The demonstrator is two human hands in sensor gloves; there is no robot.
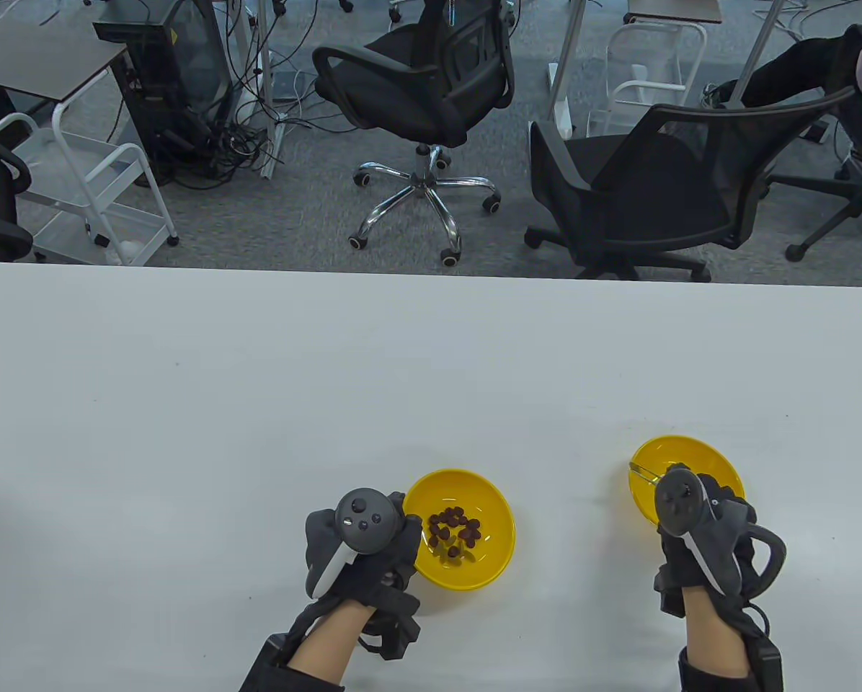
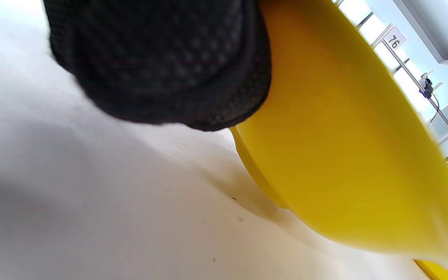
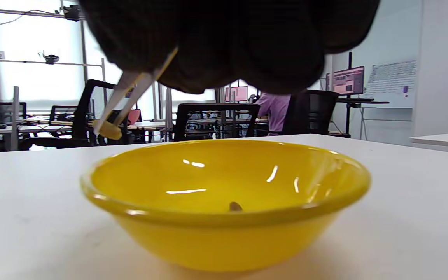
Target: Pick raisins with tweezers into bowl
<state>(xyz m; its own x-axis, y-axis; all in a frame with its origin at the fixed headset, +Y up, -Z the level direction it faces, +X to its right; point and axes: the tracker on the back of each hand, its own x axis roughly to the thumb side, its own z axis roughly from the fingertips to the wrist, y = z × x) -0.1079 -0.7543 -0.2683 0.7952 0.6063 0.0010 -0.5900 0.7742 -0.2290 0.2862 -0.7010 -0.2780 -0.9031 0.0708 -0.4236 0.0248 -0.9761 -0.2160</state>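
Observation:
A yellow bowl [image 1: 499,537] near the front middle of the table holds several dark raisins [image 1: 456,533]. My left hand [image 1: 402,533] holds this bowl at its left rim; in the left wrist view a gloved finger [image 2: 161,62] lies against the bowl's outer wall [image 2: 344,136]. A second yellow bowl [image 1: 680,454] stands to the right. My right hand [image 1: 690,504] pinches thin tweezers [image 1: 643,472] over that bowl's left rim. In the right wrist view the tweezers [image 3: 130,93] end in a small yellowish bit above the rim; I cannot tell what it is. One raisin [image 3: 235,206] lies inside the bowl [image 3: 228,233].
The white table [image 1: 258,404] reaches to its far edge in the table view. Two black office chairs [image 1: 431,86] and a white trolley [image 1: 92,187] stand on the floor beyond it.

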